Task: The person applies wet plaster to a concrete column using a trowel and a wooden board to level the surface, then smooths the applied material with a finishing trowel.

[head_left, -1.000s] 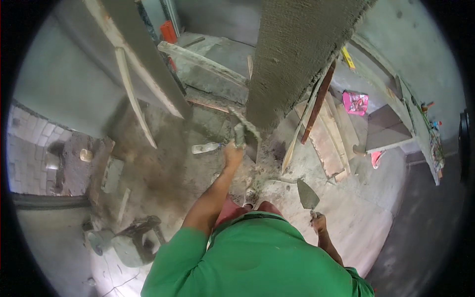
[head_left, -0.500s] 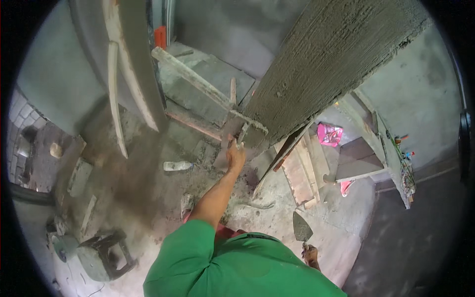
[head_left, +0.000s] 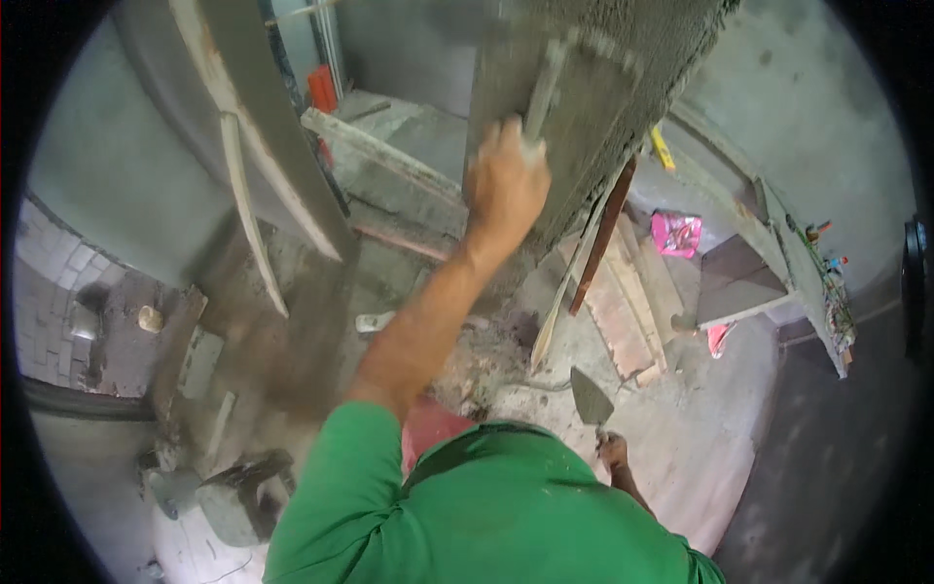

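Hands (head_left: 510, 185) clench a float (head_left: 548, 86), left, and trowel (head_left: 592, 397), right (pink packet (head_left: 676, 234), markings illegible)

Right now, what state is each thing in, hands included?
Left hand: closed on plastering trowel
Plastering trowel: raised at column, blurred
Column: mortar-coated, rough at right
Right hand: closed on brick trowel
Brick trowel: held low, tip away from hand
White bottle: lying down, partly hidden
Red-brown plank: slanting
Pink packet: open or shut, unclear
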Available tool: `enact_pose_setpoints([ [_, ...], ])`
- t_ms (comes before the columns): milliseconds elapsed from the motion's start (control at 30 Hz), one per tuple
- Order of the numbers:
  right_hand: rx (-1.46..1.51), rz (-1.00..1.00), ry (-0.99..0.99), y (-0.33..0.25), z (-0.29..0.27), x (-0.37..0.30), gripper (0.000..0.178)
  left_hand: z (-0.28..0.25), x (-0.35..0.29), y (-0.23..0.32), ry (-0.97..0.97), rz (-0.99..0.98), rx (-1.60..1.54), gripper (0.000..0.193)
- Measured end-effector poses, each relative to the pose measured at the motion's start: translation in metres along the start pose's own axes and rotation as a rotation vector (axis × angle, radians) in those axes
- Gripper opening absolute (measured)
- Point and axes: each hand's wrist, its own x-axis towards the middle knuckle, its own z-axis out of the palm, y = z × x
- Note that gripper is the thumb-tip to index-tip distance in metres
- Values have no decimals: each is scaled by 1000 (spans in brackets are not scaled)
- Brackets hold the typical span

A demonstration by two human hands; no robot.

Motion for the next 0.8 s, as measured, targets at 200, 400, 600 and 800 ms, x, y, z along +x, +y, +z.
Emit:
enact_pose_setpoints([
  [200, 57, 16, 2, 1, 13, 11, 39, -16, 60, 22, -24, 83, -10, 25],
  [400, 97, 142, 51, -5, 15, -31, 36, 42, -84, -82, -158, -214, 93, 39],
  [600, 49, 268, 24, 18, 3, -56, 35, 45, -231, -185, -355, -464, -57, 43],
  [800, 185, 333, 114, 37, 15, -60, 36, -80, -145, -153, -531, -895, -252, 60],
])
